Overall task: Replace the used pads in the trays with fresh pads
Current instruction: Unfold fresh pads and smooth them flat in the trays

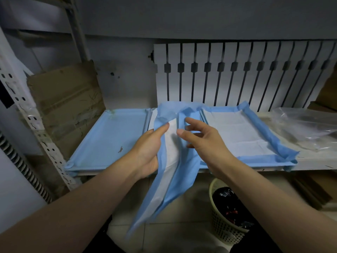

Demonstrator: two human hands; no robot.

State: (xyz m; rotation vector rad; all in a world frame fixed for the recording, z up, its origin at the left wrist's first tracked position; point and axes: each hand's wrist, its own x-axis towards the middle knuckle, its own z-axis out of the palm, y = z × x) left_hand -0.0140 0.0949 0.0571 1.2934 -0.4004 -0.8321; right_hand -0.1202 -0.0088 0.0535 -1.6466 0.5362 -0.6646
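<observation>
Dead centre, trailing down toward 6 o'clock: a pad (175,172), blue backing outside and white fill showing, gripped along its near edge by the left hand (149,152), thumb laid on top. Just beside it at 1 o'clock, the right hand (204,141), fingers spread loose and holding nothing. Likely handles as light, soft and floppy, prone to folding on itself; best taken by two corners of the blue border and drawn flat, not bunched at the middle. Cannot tell whether soiled or fresh. At 9 o'clock, a bare blue tray (109,136) with a small dark smear; at 3 o'clock, a lined tray (255,164) with sheet edges curled over the rim. Behind, at 12, a white radiator (237,73); cardboard (67,99) at 10; a crumpled clear plastic bag (306,128) far out at 3; a mesh waste basket (224,229) on the floor at 5, near the hanging tail. Worth minding that curled border when swinging the sheet across.
</observation>
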